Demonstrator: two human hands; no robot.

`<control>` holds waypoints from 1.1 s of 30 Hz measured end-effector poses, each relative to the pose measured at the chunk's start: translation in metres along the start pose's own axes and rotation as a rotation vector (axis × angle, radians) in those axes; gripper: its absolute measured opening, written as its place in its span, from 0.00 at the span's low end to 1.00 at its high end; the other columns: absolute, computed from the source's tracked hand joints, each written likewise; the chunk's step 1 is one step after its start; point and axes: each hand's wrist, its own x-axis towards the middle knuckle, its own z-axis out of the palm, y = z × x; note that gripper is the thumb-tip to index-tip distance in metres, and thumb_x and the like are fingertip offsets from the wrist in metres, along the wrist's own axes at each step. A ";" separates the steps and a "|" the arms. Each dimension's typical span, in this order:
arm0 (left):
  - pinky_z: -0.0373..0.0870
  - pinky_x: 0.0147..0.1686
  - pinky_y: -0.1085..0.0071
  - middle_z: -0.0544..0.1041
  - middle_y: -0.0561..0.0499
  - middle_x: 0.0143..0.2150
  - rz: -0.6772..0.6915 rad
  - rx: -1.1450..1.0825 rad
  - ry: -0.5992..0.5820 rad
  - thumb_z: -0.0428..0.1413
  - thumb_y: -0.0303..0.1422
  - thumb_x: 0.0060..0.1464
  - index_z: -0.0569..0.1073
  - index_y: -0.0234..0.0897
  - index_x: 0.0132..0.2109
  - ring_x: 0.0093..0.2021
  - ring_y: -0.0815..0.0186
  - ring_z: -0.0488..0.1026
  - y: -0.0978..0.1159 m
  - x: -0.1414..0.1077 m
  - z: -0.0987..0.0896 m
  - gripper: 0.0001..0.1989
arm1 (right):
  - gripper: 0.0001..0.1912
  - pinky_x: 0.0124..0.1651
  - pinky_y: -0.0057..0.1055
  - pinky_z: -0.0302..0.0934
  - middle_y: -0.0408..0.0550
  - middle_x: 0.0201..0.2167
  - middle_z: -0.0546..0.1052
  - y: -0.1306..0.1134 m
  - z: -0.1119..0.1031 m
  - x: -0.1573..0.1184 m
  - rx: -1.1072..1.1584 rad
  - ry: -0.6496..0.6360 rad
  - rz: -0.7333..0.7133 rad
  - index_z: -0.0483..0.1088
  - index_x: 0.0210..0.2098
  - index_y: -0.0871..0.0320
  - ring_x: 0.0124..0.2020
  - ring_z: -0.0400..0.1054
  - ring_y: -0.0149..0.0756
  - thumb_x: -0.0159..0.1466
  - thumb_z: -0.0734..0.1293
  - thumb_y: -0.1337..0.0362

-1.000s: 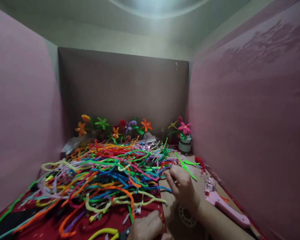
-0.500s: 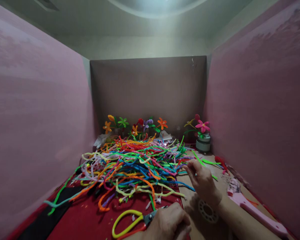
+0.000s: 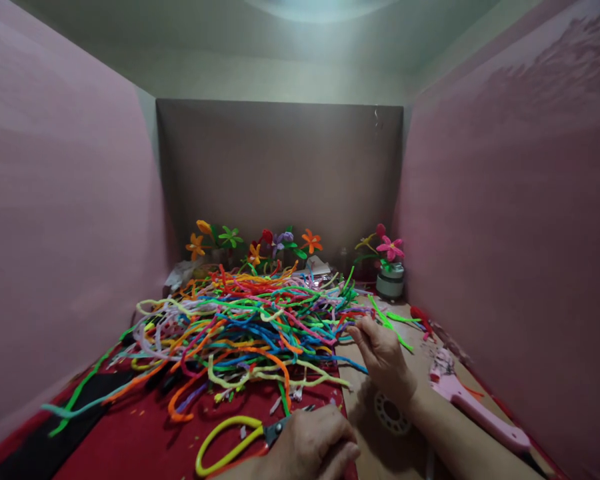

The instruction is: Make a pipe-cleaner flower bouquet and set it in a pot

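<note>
My left hand (image 3: pixel 313 441) is low in the middle, fingers curled closed, partly over the scissors (image 3: pixel 230 445) with yellow handles and dark blades. What it holds, if anything, is hidden. Further right and forward, my right hand (image 3: pixel 386 357) is raised with thumb and fingers pinched together beside the pile's right edge. I cannot make out anything between its fingertips. A big tangled heap of coloured pipe cleaners (image 3: pixel 260 327) lies ahead of both hands. Below my right hand, a pale ring with holes (image 3: pixel 393 413) rests on the brown board (image 3: pixel 365 437).
Fuzzy flowers (image 3: pixel 280 241) stand behind the heap, and a pink one (image 3: pixel 391 248) rises from a small pot (image 3: pixel 390 281). A pink-handled tool (image 3: pixel 485 410) lies at right. Bright green pipe cleaners (image 3: pixel 390 325) lie on the board. Pink panels (image 3: pixel 55 220) flank the red cloth (image 3: pixel 130 433).
The view has turned slightly, so most things sit further left in the picture. The gap between my right thumb and fingers looks narrower. My left hand stays curled by the scissors.
</note>
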 end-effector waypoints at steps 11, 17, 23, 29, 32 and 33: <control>0.63 0.26 0.78 0.75 0.49 0.26 -0.026 0.031 -0.055 0.47 0.32 0.55 0.68 0.35 0.32 0.26 0.70 0.70 0.008 -0.001 0.001 0.08 | 0.14 0.23 0.26 0.49 0.39 0.15 0.60 0.015 0.002 -0.001 -0.203 0.133 -0.173 0.59 0.23 0.57 0.16 0.56 0.28 0.65 0.57 0.64; 0.63 0.26 0.77 0.75 0.50 0.28 -0.067 0.062 -0.097 0.48 0.32 0.55 0.69 0.35 0.34 0.28 0.71 0.71 0.016 -0.004 -0.002 0.07 | 0.11 0.23 0.26 0.49 0.40 0.16 0.64 0.022 -0.001 0.001 -0.310 0.201 -0.160 0.63 0.26 0.59 0.16 0.59 0.28 0.64 0.58 0.64; 0.62 0.23 0.77 0.75 0.50 0.27 -0.005 0.109 -0.076 0.49 0.31 0.54 0.68 0.35 0.32 0.27 0.71 0.71 0.017 -0.003 -0.002 0.06 | 0.07 0.23 0.25 0.54 0.43 0.19 0.69 0.019 -0.002 0.000 -0.258 0.197 -0.145 0.66 0.31 0.60 0.17 0.64 0.29 0.63 0.60 0.65; 0.55 0.16 0.76 0.73 0.52 0.23 0.130 0.129 0.055 0.49 0.31 0.53 0.66 0.36 0.31 0.22 0.72 0.68 0.011 -0.002 0.010 0.05 | 0.05 0.28 0.26 0.61 0.47 0.26 0.76 0.020 0.001 -0.002 -0.216 0.169 -0.146 0.67 0.37 0.61 0.23 0.70 0.32 0.62 0.62 0.67; 0.55 0.16 0.76 0.72 0.52 0.24 0.168 0.121 0.138 0.48 0.30 0.54 0.66 0.35 0.32 0.22 0.72 0.67 0.015 0.003 0.003 0.05 | 0.05 0.30 0.25 0.62 0.47 0.27 0.76 0.021 0.001 -0.003 -0.226 0.147 -0.177 0.68 0.36 0.60 0.25 0.71 0.33 0.62 0.62 0.67; 0.56 0.17 0.75 0.72 0.51 0.24 0.176 0.132 0.153 0.48 0.30 0.55 0.67 0.34 0.33 0.23 0.72 0.67 0.018 0.006 -0.004 0.06 | 0.05 0.30 0.25 0.62 0.47 0.27 0.77 0.022 0.002 -0.003 -0.229 0.139 -0.178 0.68 0.36 0.60 0.25 0.71 0.33 0.62 0.61 0.67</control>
